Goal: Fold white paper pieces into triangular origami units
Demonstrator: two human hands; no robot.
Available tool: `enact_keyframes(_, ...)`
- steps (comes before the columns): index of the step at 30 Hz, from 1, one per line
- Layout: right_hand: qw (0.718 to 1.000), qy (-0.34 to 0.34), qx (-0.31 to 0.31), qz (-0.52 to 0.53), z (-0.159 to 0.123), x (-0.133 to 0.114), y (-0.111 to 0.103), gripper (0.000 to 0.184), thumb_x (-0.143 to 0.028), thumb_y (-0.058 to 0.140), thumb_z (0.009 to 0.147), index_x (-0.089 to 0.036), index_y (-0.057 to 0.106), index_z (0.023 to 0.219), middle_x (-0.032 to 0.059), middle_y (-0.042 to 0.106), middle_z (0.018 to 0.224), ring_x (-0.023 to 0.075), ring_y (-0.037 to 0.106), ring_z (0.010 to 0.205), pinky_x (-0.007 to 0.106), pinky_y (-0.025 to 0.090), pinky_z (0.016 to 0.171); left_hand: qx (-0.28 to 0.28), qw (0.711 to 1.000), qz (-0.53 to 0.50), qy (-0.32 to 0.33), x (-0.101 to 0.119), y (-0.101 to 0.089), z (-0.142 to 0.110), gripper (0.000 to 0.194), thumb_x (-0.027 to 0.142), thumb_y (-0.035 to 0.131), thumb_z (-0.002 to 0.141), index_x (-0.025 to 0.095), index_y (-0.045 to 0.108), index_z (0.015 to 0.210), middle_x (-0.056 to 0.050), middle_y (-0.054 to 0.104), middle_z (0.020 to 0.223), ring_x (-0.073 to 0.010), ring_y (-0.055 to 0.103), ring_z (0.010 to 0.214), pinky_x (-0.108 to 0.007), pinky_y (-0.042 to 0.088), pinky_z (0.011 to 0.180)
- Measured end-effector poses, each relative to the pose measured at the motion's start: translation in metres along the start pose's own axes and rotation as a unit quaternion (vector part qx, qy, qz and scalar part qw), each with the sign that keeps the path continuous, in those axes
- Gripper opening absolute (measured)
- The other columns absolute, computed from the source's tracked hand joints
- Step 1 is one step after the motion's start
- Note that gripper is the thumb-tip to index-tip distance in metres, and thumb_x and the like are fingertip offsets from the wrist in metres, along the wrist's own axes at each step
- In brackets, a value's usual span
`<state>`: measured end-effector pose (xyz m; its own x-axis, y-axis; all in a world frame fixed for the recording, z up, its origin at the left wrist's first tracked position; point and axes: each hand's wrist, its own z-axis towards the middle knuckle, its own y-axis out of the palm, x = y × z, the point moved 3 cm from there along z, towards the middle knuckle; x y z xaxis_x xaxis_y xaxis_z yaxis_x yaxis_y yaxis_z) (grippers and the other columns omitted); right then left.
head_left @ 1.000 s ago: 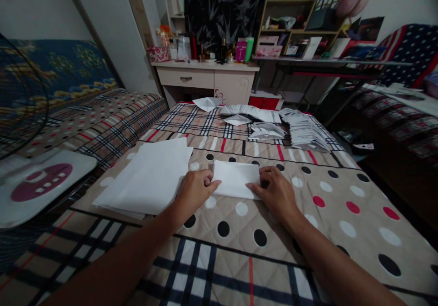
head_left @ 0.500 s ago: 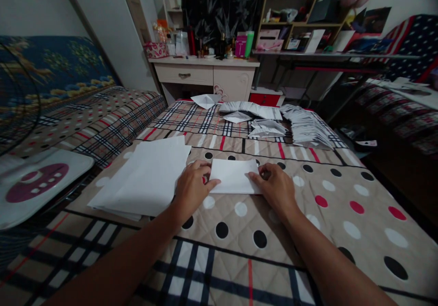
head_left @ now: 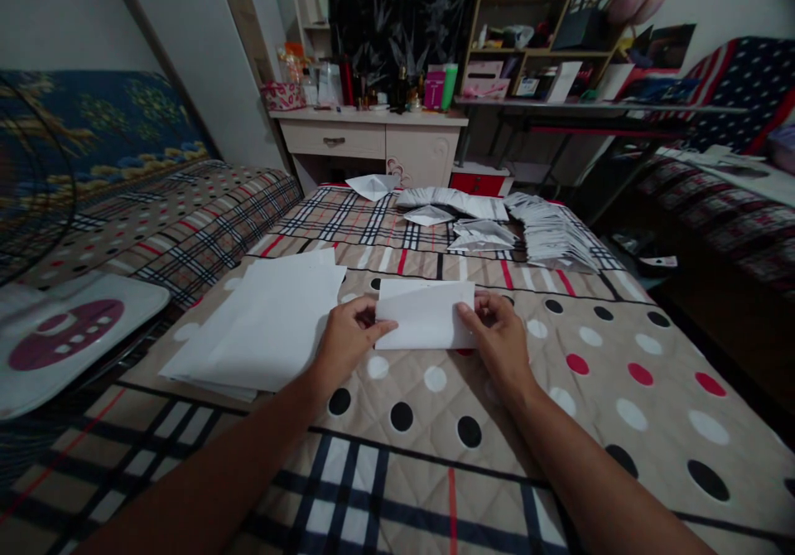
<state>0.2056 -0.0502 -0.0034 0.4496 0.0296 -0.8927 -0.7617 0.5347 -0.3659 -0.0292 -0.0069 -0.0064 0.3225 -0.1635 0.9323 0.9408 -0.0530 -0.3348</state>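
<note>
A folded sheet of white paper (head_left: 426,316) is held between my two hands above the patterned bedspread (head_left: 435,410). My left hand (head_left: 351,331) pinches its left edge, thumb on the near face and fingers behind. At the right edge, my right hand (head_left: 497,330) grips it the same way, its thumb lying on the front. One layer of the paper sits slightly askew along the top. Left of my left hand lies a stack of flat white sheets (head_left: 261,323), their edges uneven.
Folded paper pieces stand in long rows (head_left: 552,232) at the bed's far right. Several loose folded papers (head_left: 428,216) lie near them. A white plastic-looking board (head_left: 137,298) with a purple oval is at the left. Beyond the bed stands a white dresser (head_left: 366,137).
The folded paper has tilted up toward me, and its upper layers now show apart along the top edge. Both hands keep hold of its sides.
</note>
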Motion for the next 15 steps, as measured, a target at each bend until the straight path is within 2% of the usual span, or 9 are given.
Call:
enact_keyframes(2, 0.995, 0.002, -0.017, 0.095, -0.001, -0.002, 0.002, 0.027, -0.046, 0.066, 0.078, -0.019, 0.067, 0.079, 0.0072, 0.067, 0.108, 0.0199, 0.059, 0.086, 0.031, 0.044, 0.072, 0.002, 0.999, -0.045, -0.006, 0.0, 0.0, -0.001, 0.024, 0.029, 0.079, 0.061, 0.016, 0.059, 0.061, 0.004, 0.053, 0.057, -0.0097, 0.046, 0.053, -0.021, 0.035, 0.05)
enact_keyframes(4, 0.983, 0.051, -0.045, 0.17, -0.004, -0.003, 0.005, 0.026, -0.045, 0.067, 0.078, -0.019, 0.068, 0.077, 0.004, 0.067, 0.089, 0.0168, 0.056, 0.075, 0.028, 0.042, 0.063, -0.007, 0.997, -0.074, -0.012, 0.001, 0.001, -0.002, 0.025, 0.03, 0.079, 0.06, 0.015, 0.059, 0.062, 0.003, 0.054, 0.059, -0.0105, 0.049, 0.055, -0.022, 0.037, 0.052)
enact_keyframes(6, 0.968, 0.107, -0.061, 0.219, -0.007, -0.004, 0.006, 0.027, -0.046, 0.07, 0.076, -0.019, 0.066, 0.072, -0.0009, 0.06, 0.067, 0.0125, 0.046, 0.058, 0.025, 0.035, 0.051, -0.013, 0.996, -0.093, -0.005, 0.002, 0.0, -0.003, 0.025, 0.033, 0.077, 0.065, 0.015, 0.06, 0.064, 0.001, 0.056, 0.063, -0.0113, 0.051, 0.059, -0.022, 0.04, 0.055)
enact_keyframes(8, 0.957, 0.136, -0.072, 0.244, -0.01, -0.005, 0.007, 0.029, -0.045, 0.075, 0.071, -0.018, 0.064, 0.067, -0.0032, 0.054, 0.058, 0.0103, 0.04, 0.052, 0.023, 0.03, 0.046, -0.004, 0.995, -0.103, 0.018, 0.003, -0.002, -0.003, 0.026, 0.035, 0.072, 0.072, 0.015, 0.059, 0.062, 0.0, 0.055, 0.066, -0.0116, 0.051, 0.063, -0.022, 0.041, 0.058)
enact_keyframes(11, 0.951, 0.142, -0.087, 0.259, -0.011, -0.007, 0.008, 0.029, -0.041, 0.08, 0.066, -0.017, 0.064, 0.063, -0.002, 0.058, 0.06, 0.0101, 0.045, 0.054, 0.022, 0.031, 0.048, 0.012, 0.992, -0.118, 0.041, 0.005, -0.005, -0.004, 0.031, 0.035, 0.067, 0.078, 0.015, 0.055, 0.056, 0.001, 0.049, 0.066, -0.0112, 0.048, 0.066, -0.022, 0.039, 0.059)
enact_keyframes(15, 0.936, 0.151, -0.064, 0.311, -0.009, -0.008, 0.008, 0.026, -0.034, 0.084, 0.061, -0.019, 0.069, 0.077, -0.0004, 0.068, 0.073, 0.0132, 0.055, 0.064, 0.024, 0.04, 0.056, -0.001, 0.993, -0.113, 0.034, 0.005, -0.007, -0.005, 0.039, 0.034, 0.07, 0.076, 0.015, 0.049, 0.049, 0.003, 0.041, 0.059, -0.0089, 0.039, 0.058, -0.021, 0.031, 0.053)
